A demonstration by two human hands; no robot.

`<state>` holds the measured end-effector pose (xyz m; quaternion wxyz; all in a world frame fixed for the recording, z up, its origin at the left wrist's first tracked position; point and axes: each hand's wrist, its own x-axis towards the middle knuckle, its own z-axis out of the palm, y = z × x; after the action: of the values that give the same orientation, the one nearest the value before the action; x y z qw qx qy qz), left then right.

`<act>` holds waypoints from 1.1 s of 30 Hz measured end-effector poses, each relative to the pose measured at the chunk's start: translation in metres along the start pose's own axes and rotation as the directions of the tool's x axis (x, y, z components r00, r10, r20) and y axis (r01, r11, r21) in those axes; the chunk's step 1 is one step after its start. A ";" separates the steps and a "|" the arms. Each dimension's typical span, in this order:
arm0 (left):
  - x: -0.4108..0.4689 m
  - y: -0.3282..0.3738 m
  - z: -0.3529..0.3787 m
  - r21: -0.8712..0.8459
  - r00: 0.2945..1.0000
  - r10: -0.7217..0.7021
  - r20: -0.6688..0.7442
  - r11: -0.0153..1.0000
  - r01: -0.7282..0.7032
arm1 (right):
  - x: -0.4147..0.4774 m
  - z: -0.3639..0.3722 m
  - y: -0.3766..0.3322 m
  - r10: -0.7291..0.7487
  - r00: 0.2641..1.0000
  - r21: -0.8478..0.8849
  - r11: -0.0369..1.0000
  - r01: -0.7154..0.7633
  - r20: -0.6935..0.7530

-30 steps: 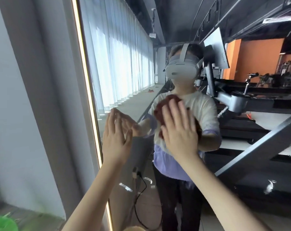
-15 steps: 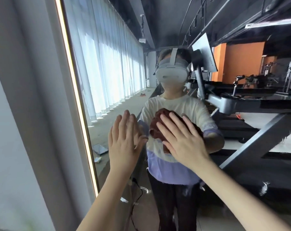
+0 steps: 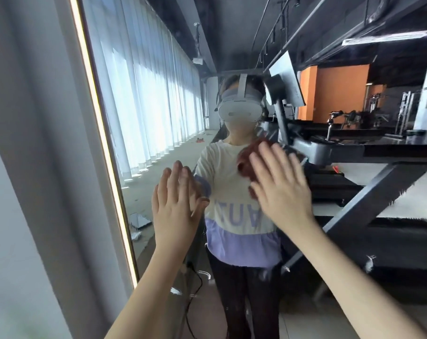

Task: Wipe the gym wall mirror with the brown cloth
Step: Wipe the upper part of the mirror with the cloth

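- Head view: the large glass wall mirror [image 3: 158,94] is filling most of the frame, with its glowing frame strip [image 3: 97,118] running down the left.
- The right hand [image 3: 278,189] is lying just right of centre, fingers straight and spread, palm pressing a crumpled brown cloth [image 3: 244,162] flat against the glass. Only the wad's edge is showing, past the fingertips.
- The left hand [image 3: 175,206] is resting left of centre, fingers straight and close together, flat on the glass and holding nothing.
- The cloth is looking soft, light and limp. It is probably going to bunch and creep out from under a flat palm.
- A surer hold would be the middle of the wad under the palm, with fingers spread over its edges.
- The glass is looking smooth, stiff and breakable, so it is probably calling for even pressure rather than a hard shove.
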<state>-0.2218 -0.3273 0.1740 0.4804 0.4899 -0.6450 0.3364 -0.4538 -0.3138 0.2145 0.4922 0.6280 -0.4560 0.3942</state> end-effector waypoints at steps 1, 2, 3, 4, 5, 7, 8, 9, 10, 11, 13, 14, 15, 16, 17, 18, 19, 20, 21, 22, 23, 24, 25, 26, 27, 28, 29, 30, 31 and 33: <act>0.000 0.000 0.000 0.001 1.000 0.002 0.002 1.000 -0.002 | 0.009 -0.005 0.007 0.159 0.987 0.040 0.987 -0.158 -0.027; 0.001 0.000 0.000 0.001 1.000 0.001 0.003 1.000 -0.001 | 0.015 -0.008 0.010 0.297 0.954 0.090 0.952 -0.292 -0.043; 0.001 0.001 -0.001 0.000 1.000 -0.002 0.003 1.000 0.002 | 0.017 -0.008 0.008 0.385 0.922 0.125 0.918 -0.377 -0.041; 0.000 0.001 -0.001 -0.004 1.000 -0.005 0.003 1.000 0.005 | 0.014 -0.008 0.002 0.399 0.916 0.131 0.911 -0.392 -0.034; 0.000 0.001 -0.001 -0.009 1.000 -0.007 0.005 1.000 0.007 | 0.007 -0.006 -0.006 0.331 0.943 0.114 0.938 -0.328 -0.015; 0.000 0.002 -0.002 -0.017 1.000 -0.009 0.011 1.000 0.009 | -0.016 0.002 -0.020 0.039 0.998 0.051 0.998 -0.042 0.057; 0.001 0.003 -0.002 -0.018 1.000 -0.014 0.019 1.000 0.014 | -0.027 0.003 -0.022 -0.101 0.990 0.015 0.995 0.100 0.102; 0.000 0.003 -0.002 -0.018 0.999 -0.019 0.029 1.000 0.020 | -0.033 0.003 -0.019 -0.193 0.972 -0.016 0.980 0.197 0.134; 0.000 0.003 -0.002 -0.018 0.999 -0.022 0.038 1.000 0.022 | -0.035 0.002 -0.012 -0.231 0.962 -0.046 0.970 0.240 0.145; 0.000 0.003 -0.002 -0.018 0.999 -0.020 0.041 1.000 0.021 | -0.033 0.000 -0.006 -0.217 0.966 -0.072 0.971 0.228 0.137; 0.000 0.003 -0.002 -0.017 0.999 -0.016 0.035 1.000 0.016 | -0.023 -0.005 0.006 -0.035 0.997 -0.065 0.997 0.040 0.073; 0.000 0.003 -0.003 -0.019 0.999 -0.017 0.031 1.000 0.017 | -0.016 -0.008 0.011 0.110 0.993 -0.034 0.993 -0.109 0.029; 0.000 0.003 -0.002 -0.022 0.999 -0.020 0.028 1.000 0.020 | -0.012 -0.010 0.013 0.255 0.967 0.013 0.967 -0.255 -0.002; 0.000 0.003 -0.003 -0.026 0.999 -0.024 0.028 0.999 0.025 | -0.009 -0.010 0.010 0.370 0.929 0.060 0.928 -0.368 -0.016; 0.000 0.004 -0.003 -0.027 0.999 -0.030 0.031 0.999 0.031 | -0.010 -0.008 0.003 0.432 0.902 0.088 0.899 -0.428 -0.026; 0.000 0.005 -0.003 -0.025 0.999 -0.036 0.034 0.999 0.037 | -0.013 -0.005 -0.006 0.422 0.906 0.091 0.904 -0.418 -0.033; 0.000 0.006 -0.003 -0.021 0.999 -0.038 0.033 0.999 0.038 | -0.021 0.000 -0.014 0.335 0.942 0.073 0.940 -0.332 -0.028; 0.000 0.007 -0.004 -0.016 0.999 -0.034 0.029 0.999 0.035 | -0.033 0.005 -0.022 0.189 0.982 0.046 0.981 -0.189 -0.004; 0.001 0.008 -0.004 -0.010 0.999 -0.030 0.023 0.999 0.030 | -0.047 0.009 -0.027 0.023 0.999 0.012 1.000 -0.023 0.030; 0.001 0.008 -0.004 -0.004 0.999 -0.030 0.020 1.000 0.031 | -0.058 0.010 -0.027 -0.119 0.991 -0.013 0.993 0.120 0.066; 0.002 0.009 -0.005 0.002 0.999 -0.036 0.022 0.999 0.036 | -0.064 0.010 -0.021 -0.210 0.973 -0.024 0.977 0.213 0.094; 0.002 0.010 -0.006 0.003 0.999 -0.040 0.026 0.999 0.040 | -0.064 0.008 -0.013 -0.245 0.964 -0.029 0.968 0.249 0.108; 0.002 0.010 -0.007 0.000 0.999 -0.038 0.023 0.999 0.038 | -0.061 0.006 -0.005 -0.227 0.969 -0.036 0.972 0.232 0.101; 0.003 0.011 -0.008 -0.005 0.999 -0.039 0.016 0.999 0.039 | -0.054 0.003 0.003 -0.152 0.986 -0.030 0.987 0.155 0.070; 0.003 0.011 -0.008 -0.007 0.999 -0.045 0.013 0.999 0.045 | -0.044 0.000 0.011 -0.024 0.999 -0.008 1.000 0.024 0.026; 0.004 0.011 -0.009 -0.011 0.999 -0.049 0.019 0.999 0.050 | -0.035 -0.004 0.019 0.131 0.991 0.036 0.991 -0.131 -0.007; 0.004 0.012 -0.010 -0.014 0.998 -0.050 0.029 0.999 0.050 | -0.027 -0.007 0.023 0.271 0.962 0.099 0.958 -0.267 -0.024; 0.004 0.012 -0.011 -0.010 0.998 -0.045 0.036 0.999 0.045 | -0.022 -0.007 0.022 0.357 0.934 0.152 0.925 -0.349 -0.031; 0.004 0.012 -0.011 0.001 0.998 -0.041 0.041 0.999 0.041 | -0.023 -0.007 0.018 0.360 0.932 0.171 0.921 -0.349 -0.038; 0.005 0.015 -0.012 0.021 0.996 -0.063 0.057 0.998 0.062 | -0.038 0.002 0.008 0.121 0.992 0.138 0.984 -0.117 -0.024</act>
<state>-0.2331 -0.3131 0.1834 0.4670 0.5239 -0.6397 0.3133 -0.4717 -0.3093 0.1807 0.4309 0.6254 -0.4569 0.4631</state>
